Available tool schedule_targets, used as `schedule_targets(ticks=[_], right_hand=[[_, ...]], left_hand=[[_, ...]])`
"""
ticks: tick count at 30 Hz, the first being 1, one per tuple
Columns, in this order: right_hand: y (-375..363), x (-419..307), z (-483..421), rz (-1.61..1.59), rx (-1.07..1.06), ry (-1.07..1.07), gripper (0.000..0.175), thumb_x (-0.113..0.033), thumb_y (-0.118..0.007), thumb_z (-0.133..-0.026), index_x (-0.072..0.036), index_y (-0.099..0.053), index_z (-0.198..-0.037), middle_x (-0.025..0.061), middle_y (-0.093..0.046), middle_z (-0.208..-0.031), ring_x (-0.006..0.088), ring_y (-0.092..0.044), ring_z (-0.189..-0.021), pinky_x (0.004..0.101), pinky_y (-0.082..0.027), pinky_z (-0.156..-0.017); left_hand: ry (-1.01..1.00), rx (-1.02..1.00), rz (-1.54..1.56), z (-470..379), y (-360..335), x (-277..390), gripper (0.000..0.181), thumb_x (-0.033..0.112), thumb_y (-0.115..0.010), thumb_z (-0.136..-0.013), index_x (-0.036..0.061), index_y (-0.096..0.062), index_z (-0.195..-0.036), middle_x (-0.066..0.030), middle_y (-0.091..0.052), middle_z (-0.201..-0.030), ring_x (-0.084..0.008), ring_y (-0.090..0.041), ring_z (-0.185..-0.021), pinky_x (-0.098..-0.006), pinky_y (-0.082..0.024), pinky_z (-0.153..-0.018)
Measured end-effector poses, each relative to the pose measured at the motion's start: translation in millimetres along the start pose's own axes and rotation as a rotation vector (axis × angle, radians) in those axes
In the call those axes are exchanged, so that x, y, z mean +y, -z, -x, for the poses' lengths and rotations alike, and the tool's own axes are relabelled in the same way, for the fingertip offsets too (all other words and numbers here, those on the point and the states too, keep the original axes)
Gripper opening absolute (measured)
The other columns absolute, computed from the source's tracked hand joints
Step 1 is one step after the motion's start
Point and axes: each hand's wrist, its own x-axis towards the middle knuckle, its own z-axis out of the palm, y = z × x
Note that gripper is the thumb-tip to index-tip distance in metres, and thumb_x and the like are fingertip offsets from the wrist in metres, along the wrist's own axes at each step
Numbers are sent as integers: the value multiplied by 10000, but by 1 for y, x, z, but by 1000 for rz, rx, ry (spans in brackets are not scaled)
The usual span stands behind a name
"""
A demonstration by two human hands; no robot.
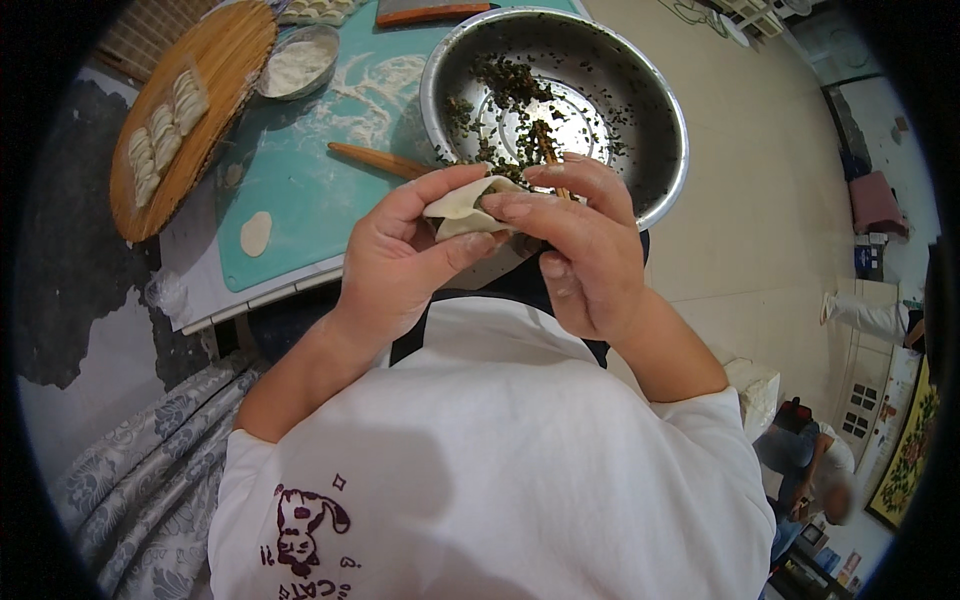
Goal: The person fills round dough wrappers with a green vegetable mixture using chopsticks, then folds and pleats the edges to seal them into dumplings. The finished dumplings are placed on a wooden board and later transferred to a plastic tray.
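Note:
A dumpling wrapper folded partly over dark green filling is pinched between the thumb and fingers of my left hand. My right hand touches its open side, one fingertip at the filling. Just beyond both hands, a large steel basin holds scattered chopped green filling. A wooden rolling pin lies on the turquoise mat, its far part hidden by the basin and my left hand. One flat round dough wrapper rests near the mat's front left corner.
At the left, a round wooden board carries several folded dumplings. A bowl of flour stands beside it. A cleaver with a wooden edge piece lies at the back. Crumpled plastic sits by the table's edge. A person is far off right.

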Motion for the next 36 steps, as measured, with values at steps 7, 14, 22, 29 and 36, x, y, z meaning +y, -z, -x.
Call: schedule_targets(ticks=[7, 14, 22, 29, 36], right_hand=[[5, -3, 6, -229, 45, -477, 135, 4, -575, -730, -23, -591, -861, 77, -593, -809, 236, -532, -761, 320, -405, -689], [-10, -4, 1, -135, 58, -410, 170, -55, -668, -676, -51, -597, -831, 74, -597, -783, 242, -536, -733, 323, -410, -644], [-16, 1, -2, 69, 84, -243, 176, -27, -671, -628, -72, -581, -772, 57, -582, -712, 246, -531, -663, 342, -414, -576], [-10, 6, 0, -176, 55, -533, 169, -29, -645, -711, -36, -584, -869, 80, -588, -770, 198, -565, -709, 300, -456, -649], [7, 112, 35, -442, 161, -1026, 186, -62, -614, -789, 7, -589, -960, 74, -619, -807, 133, -582, -708, 241, -476, -653]], left_hand=[[-65, 16, -48, 0, 0, 0, 460, -29, -574, -791, -16, -418, -1223, -125, -528, -1141, -184, -551, -997, -294, -466, -856], [-205, 17, -214, -2, -1, -3, 470, -97, -548, -782, -31, -411, -1228, -137, -497, -1196, -179, -512, -1055, -291, -422, -908], [-195, 43, -367, -2, 0, -5, 458, -85, -576, -767, -1, -459, -1202, -97, -506, -1139, -143, -519, -1011, -254, -434, -864], [-83, 49, -158, -6, 4, -12, 466, -61, -573, -785, -24, -425, -1226, -111, -527, -1144, -159, -525, -1025, -260, -449, -853], [-32, 108, -81, -16, 9, -19, 419, -12, -543, -818, -30, -427, -1220, -130, -538, -1125, -188, -560, -987, -288, -473, -835]])
